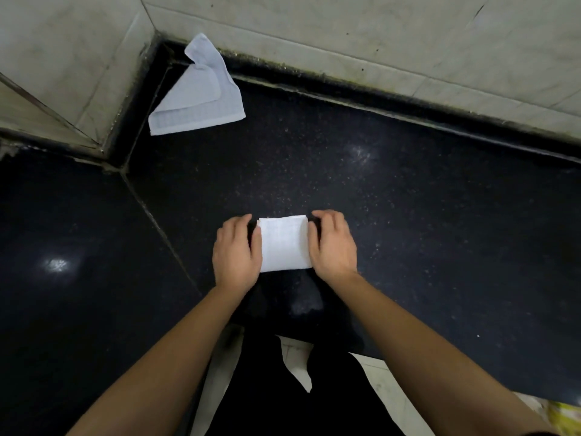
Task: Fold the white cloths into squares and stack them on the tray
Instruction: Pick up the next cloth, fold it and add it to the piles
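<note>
A folded white cloth (pixel 284 243) lies as a small rectangle on the black stone counter (pixel 408 199). My left hand (pixel 237 251) rests against its left edge, fingers curled over that side. On the opposite edge my right hand (pixel 333 243) does the same. Both hands frame the cloth between them. A second white cloth (pixel 196 96), loosely crumpled and half unfolded, lies in the far left corner against the wall. No tray shows in this view.
Pale tiled walls (pixel 345 33) close off the counter at the back and left. A seam (pixel 157 221) runs diagonally across the counter. The near counter edge lies below my forearms, with light floor tiles (pixel 295 363) and dark trousers beneath.
</note>
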`<action>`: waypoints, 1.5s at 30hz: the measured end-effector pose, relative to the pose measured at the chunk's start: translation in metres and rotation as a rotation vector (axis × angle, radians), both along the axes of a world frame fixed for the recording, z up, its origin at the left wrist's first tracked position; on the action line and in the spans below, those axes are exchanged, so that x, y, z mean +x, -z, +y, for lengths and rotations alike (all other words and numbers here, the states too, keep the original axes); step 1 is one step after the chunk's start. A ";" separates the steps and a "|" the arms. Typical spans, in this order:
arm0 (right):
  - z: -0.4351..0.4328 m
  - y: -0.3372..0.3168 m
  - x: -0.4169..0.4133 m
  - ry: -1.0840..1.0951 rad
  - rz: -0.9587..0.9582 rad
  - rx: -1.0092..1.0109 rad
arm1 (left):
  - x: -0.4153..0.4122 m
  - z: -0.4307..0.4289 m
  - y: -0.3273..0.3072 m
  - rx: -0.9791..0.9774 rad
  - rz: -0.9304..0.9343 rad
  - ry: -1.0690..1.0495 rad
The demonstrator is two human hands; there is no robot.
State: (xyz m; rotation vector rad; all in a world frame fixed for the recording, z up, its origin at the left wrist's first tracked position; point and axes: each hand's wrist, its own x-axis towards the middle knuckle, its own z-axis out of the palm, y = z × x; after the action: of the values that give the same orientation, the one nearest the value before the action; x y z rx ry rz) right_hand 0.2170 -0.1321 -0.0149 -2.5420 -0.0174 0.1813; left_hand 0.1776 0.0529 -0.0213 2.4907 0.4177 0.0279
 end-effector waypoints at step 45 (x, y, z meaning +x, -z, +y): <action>0.009 -0.044 0.019 0.238 0.650 0.441 | -0.017 0.007 -0.038 -1.040 0.538 -0.594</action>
State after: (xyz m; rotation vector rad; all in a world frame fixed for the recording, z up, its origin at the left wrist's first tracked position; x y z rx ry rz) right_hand 0.2363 -0.1232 0.0293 -1.9288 0.4442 0.8011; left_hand 0.1606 0.0598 0.0169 1.2642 1.0563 -0.4978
